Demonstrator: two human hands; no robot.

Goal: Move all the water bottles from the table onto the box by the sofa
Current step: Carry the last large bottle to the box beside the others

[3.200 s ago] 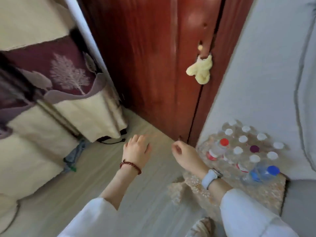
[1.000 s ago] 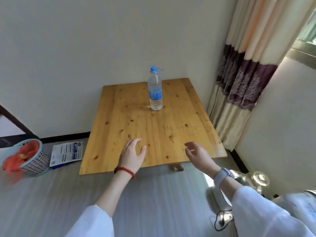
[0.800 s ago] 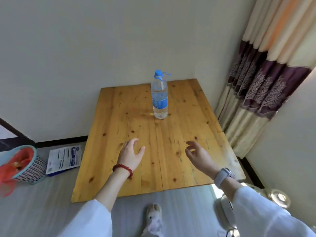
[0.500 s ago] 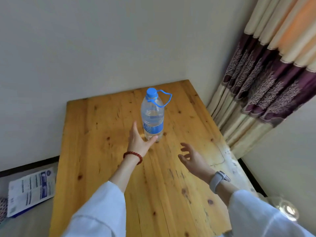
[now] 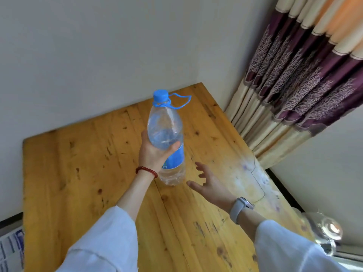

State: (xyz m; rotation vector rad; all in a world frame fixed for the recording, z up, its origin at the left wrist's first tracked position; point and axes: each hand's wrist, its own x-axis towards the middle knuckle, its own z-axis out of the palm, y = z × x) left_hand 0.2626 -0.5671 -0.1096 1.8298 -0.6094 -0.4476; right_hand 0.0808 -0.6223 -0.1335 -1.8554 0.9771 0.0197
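A clear water bottle (image 5: 166,126) with a blue cap, a blue carry loop and a blue label is held in my left hand (image 5: 154,154), which grips it around the middle. The bottle is upright, tilted slightly, and appears lifted just off the wooden table (image 5: 78,173). My right hand (image 5: 208,183) hovers open beside the bottle's base, fingers spread, not touching it. No other bottle shows on the table. The box by the sofa is out of view.
The table stands against a pale wall. A purple and cream curtain (image 5: 294,85) hangs at the right. A shiny glass or metal object (image 5: 326,230) sits low at the right edge. A printed paper (image 5: 10,246) lies on the floor at the left.
I turned from the box of bottles by the door to the table. My left hand reached the bottle, closed around it and raised it. My right hand moved closer to its base.
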